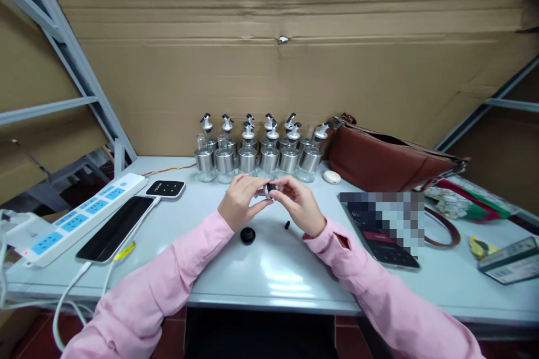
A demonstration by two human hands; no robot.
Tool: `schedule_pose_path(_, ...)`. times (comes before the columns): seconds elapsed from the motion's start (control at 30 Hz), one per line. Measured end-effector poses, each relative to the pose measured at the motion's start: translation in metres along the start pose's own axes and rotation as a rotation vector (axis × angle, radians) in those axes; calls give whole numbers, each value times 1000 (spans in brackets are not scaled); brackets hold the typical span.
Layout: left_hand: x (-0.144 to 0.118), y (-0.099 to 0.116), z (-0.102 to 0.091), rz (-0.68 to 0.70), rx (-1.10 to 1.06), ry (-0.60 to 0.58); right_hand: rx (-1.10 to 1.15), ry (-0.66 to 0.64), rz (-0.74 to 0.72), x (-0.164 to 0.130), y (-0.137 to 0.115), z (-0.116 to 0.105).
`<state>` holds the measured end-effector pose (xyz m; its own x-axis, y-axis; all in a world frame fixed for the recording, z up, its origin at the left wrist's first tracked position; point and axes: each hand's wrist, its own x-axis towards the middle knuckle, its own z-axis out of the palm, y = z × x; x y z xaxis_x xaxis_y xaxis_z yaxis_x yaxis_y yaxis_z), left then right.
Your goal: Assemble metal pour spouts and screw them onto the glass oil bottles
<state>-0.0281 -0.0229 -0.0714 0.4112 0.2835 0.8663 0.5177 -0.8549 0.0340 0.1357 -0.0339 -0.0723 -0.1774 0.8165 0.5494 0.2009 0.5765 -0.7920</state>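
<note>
Above the middle of the table, my left hand (244, 200) and my right hand (298, 205) meet fingertip to fingertip. Between them is a small silver-and-black bottle pourer (268, 190), mostly covered by the fingers. Below my left hand a round black stopper (247, 235) lies on the table. A tiny black piece (287, 225) rests under my right hand. Beyond both hands, glass bottles with steel sleeves (247, 160) stand in two rows. Most carry silver pourers with black flip tops; the two at the front left show bare glass necks.
On the left lie a white power strip (88, 216), a phone (115, 230) with a cable and a small black device (166, 189). A brown bag (387, 160), a round white case (332, 177), a partly blurred tablet (374, 235) and a small box (511, 261) occupy the right.
</note>
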Motion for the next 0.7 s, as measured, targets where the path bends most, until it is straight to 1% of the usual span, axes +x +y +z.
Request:
schedule_pose_path(0.07, 1, 5, 1, -115, -68, 43, 27, 6, 26, 1, -3, 4)
schedule_pose_path(0.1, 2, 6, 0, -135, -85, 64, 30, 4, 26, 1, -6, 6)
schedule_pose_path(0.13, 3, 6, -1, -117, -84, 77, 27, -1, 23, 1, -8, 8)
schedule_pose_path(0.2, 5, 2, -6, -6, -26, 71, 9, -18, 15, 1, -12, 10)
schedule_pose_path(0.27, 6, -4, -12, 93, 60, 50, 7, -32, 40, 1, -13, 12)
schedule_pose_path(0.3, 6, -7, -14, 116, 94, 37, 12, -34, 64, 0, -13, 13)
schedule_pose_path(0.4, 4, -9, -15, 112, 128, -1, -9, -38, 91, -1, -11, 15)
schedule_pose_path(0.47, 1, -7, -12, 92, 113, -23, -41, -45, 71, -3, -10, 17)
schedule_pose_path(0.53, 0, -6, -10, 82, 72, -19, -38, -64, 77, -5, -11, 18)
schedule_pose_path(0.63, 1, -6, -9, 142, -35, 19, 65, -91, 104, -7, -16, 17)
schedule_pose_path(0.7, 3, -7, -12, 191, -97, 25, 218, -126, 128, -6, -20, 14)
